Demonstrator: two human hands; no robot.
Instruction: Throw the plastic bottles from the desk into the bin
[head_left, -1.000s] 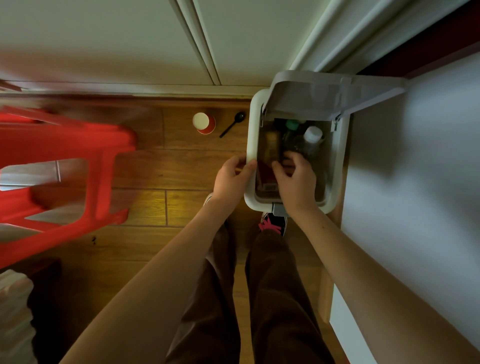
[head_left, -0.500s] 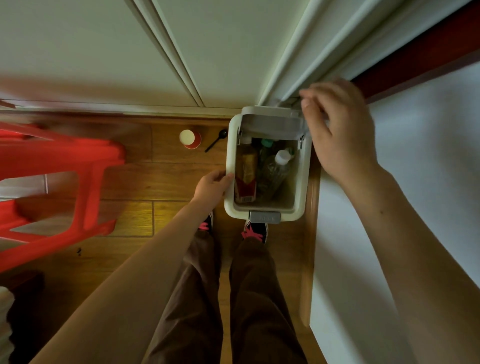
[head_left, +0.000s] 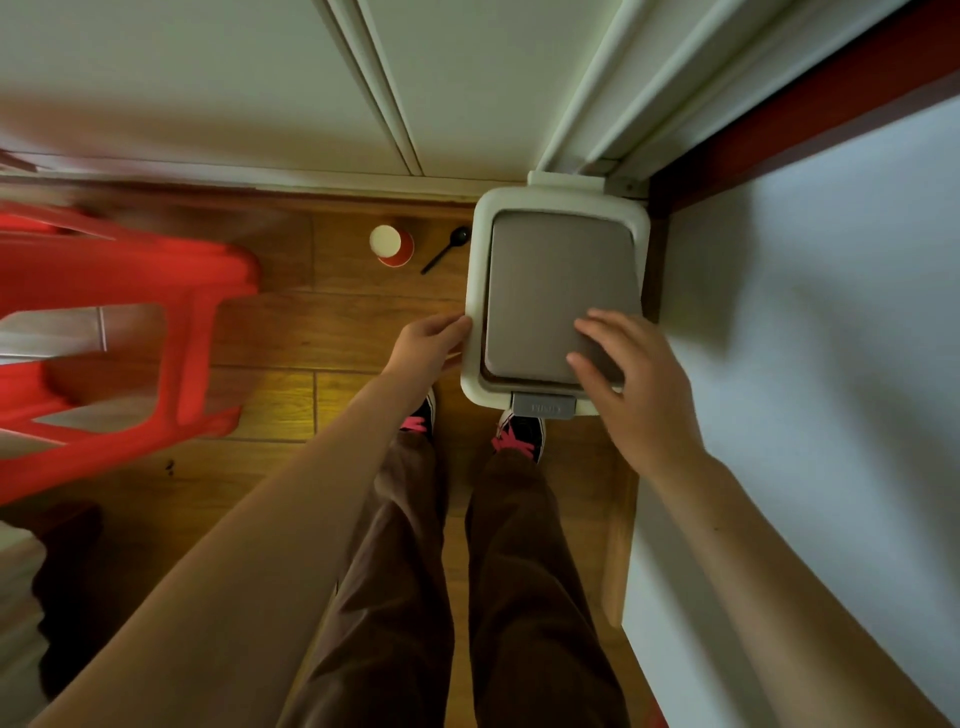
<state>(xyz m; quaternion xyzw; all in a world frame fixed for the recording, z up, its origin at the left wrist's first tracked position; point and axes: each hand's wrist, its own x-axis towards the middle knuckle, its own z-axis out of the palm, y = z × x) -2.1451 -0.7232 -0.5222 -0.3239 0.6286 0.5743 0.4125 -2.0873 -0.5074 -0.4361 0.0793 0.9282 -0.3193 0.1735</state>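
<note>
The white bin (head_left: 475, 291) stands on the wooden floor against the wall, its grey lid (head_left: 556, 280) lying down flat. The plastic bottles inside are hidden under the lid. My left hand (head_left: 428, 340) touches the bin's left rim with relaxed fingers. My right hand (head_left: 631, 379) hovers over the lid's front right corner, fingers spread and straight, holding nothing. A grey pedal (head_left: 544, 405) sticks out at the bin's front, just ahead of my shoes.
A red plastic stool (head_left: 119, 332) stands to the left. A red paper cup (head_left: 392, 244) and a black spoon (head_left: 447, 249) lie on the floor beside the bin. A white desk surface (head_left: 810, 364) fills the right side.
The bin's lid has come down from upright to flat, covering the bottles. My right hand moved from the raised lid down to its front corner. My left hand stayed at the rim.
</note>
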